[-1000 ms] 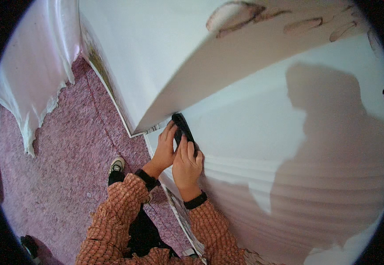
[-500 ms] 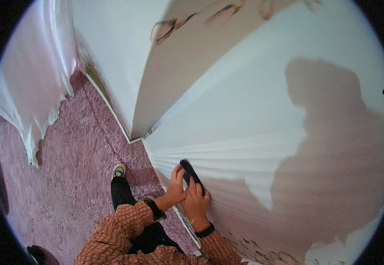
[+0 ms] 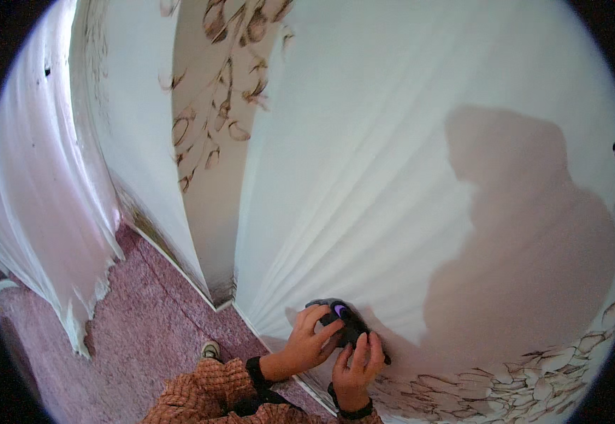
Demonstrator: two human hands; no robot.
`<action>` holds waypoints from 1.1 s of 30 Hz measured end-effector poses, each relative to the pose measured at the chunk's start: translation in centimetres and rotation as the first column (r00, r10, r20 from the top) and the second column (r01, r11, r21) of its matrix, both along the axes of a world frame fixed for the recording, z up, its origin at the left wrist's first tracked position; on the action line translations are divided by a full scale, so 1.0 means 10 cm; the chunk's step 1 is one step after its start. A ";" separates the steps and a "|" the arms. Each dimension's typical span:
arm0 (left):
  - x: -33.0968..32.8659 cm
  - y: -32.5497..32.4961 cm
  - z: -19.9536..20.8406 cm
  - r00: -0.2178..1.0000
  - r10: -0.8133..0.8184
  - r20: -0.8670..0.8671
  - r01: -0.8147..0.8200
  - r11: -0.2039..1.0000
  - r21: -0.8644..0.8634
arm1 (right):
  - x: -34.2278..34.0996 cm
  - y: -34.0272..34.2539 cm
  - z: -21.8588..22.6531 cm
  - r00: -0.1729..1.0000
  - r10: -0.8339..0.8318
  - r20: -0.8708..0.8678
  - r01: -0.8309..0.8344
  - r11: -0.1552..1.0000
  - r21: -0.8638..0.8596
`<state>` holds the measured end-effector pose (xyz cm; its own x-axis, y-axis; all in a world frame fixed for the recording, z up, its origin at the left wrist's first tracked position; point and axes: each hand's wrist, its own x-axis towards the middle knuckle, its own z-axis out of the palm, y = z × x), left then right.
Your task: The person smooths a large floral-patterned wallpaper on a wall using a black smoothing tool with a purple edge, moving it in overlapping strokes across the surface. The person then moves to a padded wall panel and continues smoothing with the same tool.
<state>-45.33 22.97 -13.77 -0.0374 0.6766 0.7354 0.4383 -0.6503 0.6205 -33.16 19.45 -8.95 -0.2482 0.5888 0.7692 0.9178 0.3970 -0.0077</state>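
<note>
Both of my hands hold a small dark device (image 3: 344, 321) with a purple spot on top, pressed against a white sheet (image 3: 392, 177) that hangs over the wall. My left hand (image 3: 309, 338) grips the device's upper end from the left. My right hand (image 3: 357, 362) covers its lower end, fingers bent over it. Orange checked sleeves and dark wristbands show at the lower edge.
A beige wall (image 3: 212, 141) with a brown leaf pattern shows between sheets. More white cloth (image 3: 46, 212) hangs at the left over a mauve carpet (image 3: 152, 332). My shoe (image 3: 210, 350) stands on the carpet. My shadow (image 3: 526, 233) falls on the sheet at the right.
My view has tilted upward, so more wall and hanging cloth show. Both hands and the device sit lower in the picture, still pressed on the sheet.
</note>
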 end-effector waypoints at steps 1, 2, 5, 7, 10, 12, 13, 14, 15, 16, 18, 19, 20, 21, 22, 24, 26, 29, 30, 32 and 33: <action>-0.02 0.01 0.02 1.000 0.018 -0.023 -0.018 1.000 0.014 | 0.00 0.00 -0.01 1.000 -0.028 0.006 0.028 0.999 -0.019; -0.05 0.01 0.03 0.998 0.025 -0.062 -0.024 0.999 0.029 | -0.01 0.01 -0.02 0.998 -0.051 0.030 0.052 0.998 -0.035; -0.14 0.02 0.02 0.983 0.068 -0.171 -0.063 0.997 0.036 | -0.03 0.03 -0.05 0.991 -0.089 0.098 0.097 0.992 -0.078; -0.20 0.01 0.03 0.971 0.093 -0.219 -0.093 0.996 0.007 | -0.04 0.04 -0.03 0.994 -0.050 0.098 0.061 0.992 -0.113; -0.29 -0.02 0.07 0.990 0.125 -0.066 -0.131 0.987 -0.097 | -0.06 0.04 0.00 0.997 0.083 0.008 -0.081 0.985 -0.154; -0.41 -0.03 0.10 0.997 0.071 0.041 -0.067 0.994 -0.091 | -0.08 0.04 0.01 0.982 0.177 -0.071 -0.185 0.973 -0.141; -0.49 -0.03 0.11 0.995 0.028 0.093 -0.018 0.994 -0.107 | -0.10 0.03 0.01 0.969 0.193 -0.155 -0.219 0.959 -0.180; -0.57 -0.02 0.12 0.988 -0.011 0.152 0.031 0.991 -0.132 | -0.12 0.03 0.00 0.947 0.221 -0.234 -0.267 0.945 -0.190; -0.66 0.01 0.13 0.981 -0.060 0.184 0.083 0.990 -0.117 | -0.15 0.03 -0.02 0.921 0.235 -0.311 -0.308 0.928 -0.211; -0.75 0.00 0.14 0.967 -0.121 0.223 0.164 0.969 -0.185 | -0.20 0.02 -0.03 0.924 0.218 -0.313 -0.288 0.937 -0.196; -0.93 -0.02 0.16 0.921 -0.215 0.325 0.325 0.884 -0.336 | -0.32 0.01 -0.05 0.931 0.170 -0.322 -0.239 0.952 -0.190; -1.06 -0.01 0.18 0.945 -0.224 0.238 0.301 0.881 -0.365 | -0.40 -0.02 -0.06 0.916 0.101 -0.388 -0.217 0.939 -0.268; -1.18 0.00 0.21 0.939 -0.232 0.254 0.311 0.886 -0.343 | -0.49 -0.02 -0.06 0.901 0.104 -0.421 -0.237 0.931 -0.277; -1.30 0.00 0.26 0.934 -0.239 0.265 0.320 0.890 -0.325 | -0.60 0.00 -0.06 0.884 0.107 -0.455 -0.257 0.924 -0.282; -1.42 0.00 0.32 0.929 -0.248 0.275 0.329 0.893 -0.308 | -0.71 0.02 -0.06 0.852 0.107 -0.513 -0.294 0.907 -0.300; -1.66 0.02 0.47 0.962 -0.199 0.186 0.239 0.943 -0.230 | -0.99 0.13 -0.04 0.868 0.096 -0.487 -0.253 0.930 -0.267; -1.90 0.05 0.65 0.980 -0.173 0.099 0.187 0.971 -0.150 | -1.28 0.20 0.00 0.830 0.083 -0.551 -0.265 0.929 -0.258; -2.30 0.18 0.97 0.987 -0.135 -0.089 0.133 0.991 -0.022 | -1.70 0.36 0.13 0.767 0.111 -0.633 -0.250 0.959 -0.135; -2.41 0.24 1.08 0.984 -0.100 -0.151 0.105 0.994 0.030 | -1.83 0.42 0.18 0.797 0.139 -0.588 -0.185 0.983 -0.019; -2.60 0.32 1.31 0.977 0.037 -0.212 -0.027 0.998 0.048 | -2.05 0.48 0.29 0.853 0.178 -0.491 -0.120 0.982 0.148; -2.68 0.37 1.41 0.967 0.083 -0.242 -0.056 0.992 0.115 | -2.14 0.50 0.35 0.874 0.200 -0.442 -0.123 0.972 0.199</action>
<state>-72.09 26.67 0.36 0.1097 0.5965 0.7951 0.6153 -0.6690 0.4170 -54.57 24.48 -5.44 0.0719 0.4308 0.8996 0.7503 0.5709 -0.3334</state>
